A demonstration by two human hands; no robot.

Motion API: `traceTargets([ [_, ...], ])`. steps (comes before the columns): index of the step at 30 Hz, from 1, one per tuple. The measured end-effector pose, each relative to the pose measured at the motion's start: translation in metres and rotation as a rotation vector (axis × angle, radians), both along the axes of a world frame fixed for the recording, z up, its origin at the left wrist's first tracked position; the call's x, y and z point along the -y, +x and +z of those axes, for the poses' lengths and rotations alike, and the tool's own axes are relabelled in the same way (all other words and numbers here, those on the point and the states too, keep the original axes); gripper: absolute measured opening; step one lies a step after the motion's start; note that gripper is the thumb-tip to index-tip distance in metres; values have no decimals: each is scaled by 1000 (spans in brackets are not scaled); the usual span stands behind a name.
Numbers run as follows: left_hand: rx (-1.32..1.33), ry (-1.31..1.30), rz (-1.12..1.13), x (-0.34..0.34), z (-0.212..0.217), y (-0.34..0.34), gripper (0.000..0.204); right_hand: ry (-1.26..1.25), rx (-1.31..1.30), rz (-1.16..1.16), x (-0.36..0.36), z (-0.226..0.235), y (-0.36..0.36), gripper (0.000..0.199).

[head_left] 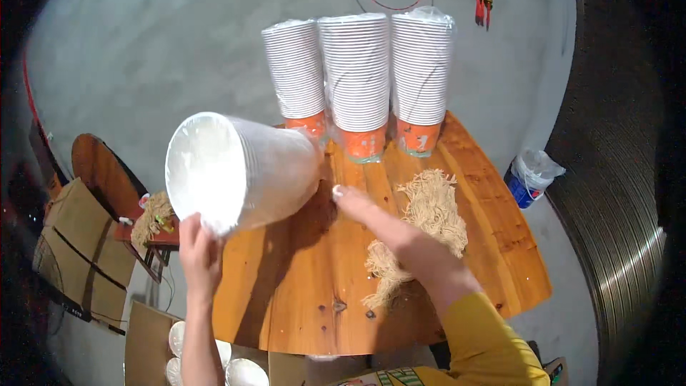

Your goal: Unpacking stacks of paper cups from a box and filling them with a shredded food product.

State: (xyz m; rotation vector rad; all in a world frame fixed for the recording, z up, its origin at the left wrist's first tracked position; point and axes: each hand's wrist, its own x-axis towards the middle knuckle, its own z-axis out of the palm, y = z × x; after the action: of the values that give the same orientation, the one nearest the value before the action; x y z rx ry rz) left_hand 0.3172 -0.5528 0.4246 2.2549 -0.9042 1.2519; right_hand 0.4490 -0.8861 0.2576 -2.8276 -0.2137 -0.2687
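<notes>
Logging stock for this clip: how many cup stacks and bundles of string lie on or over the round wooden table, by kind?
Upright wrapped cup stacks: 3
Wrapped cup stack tilted in the left hand: 1, at
Tan string bundles: 2
Total: 6

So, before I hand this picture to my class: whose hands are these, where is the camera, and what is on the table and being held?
No machine here: a person works with two bare hands. The single picture comes from a wide fisheye camera on the person's head, looking down, so straight edges bend near the rim.

The left hand grips the rim end of a wrapped stack of white paper cups, tipped on its side above the round wooden table. The right hand, in a yellow sleeve, reaches toward that stack's other end, fingers open.

Three more wrapped cup stacks stand upside down at the far edge. Bundles of pale string lie on the table. Cardboard boxes sit on the floor at left.
</notes>
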Motion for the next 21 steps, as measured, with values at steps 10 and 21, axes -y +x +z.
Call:
traceTargets([
  [10, 11, 185, -129, 37, -89, -59, 14, 358, 187, -59, 115, 53, -57, 35],
  [21, 0, 272, -98, 77, -146, -77, 22, 211, 558, 199, -65, 94, -293, 56],
])
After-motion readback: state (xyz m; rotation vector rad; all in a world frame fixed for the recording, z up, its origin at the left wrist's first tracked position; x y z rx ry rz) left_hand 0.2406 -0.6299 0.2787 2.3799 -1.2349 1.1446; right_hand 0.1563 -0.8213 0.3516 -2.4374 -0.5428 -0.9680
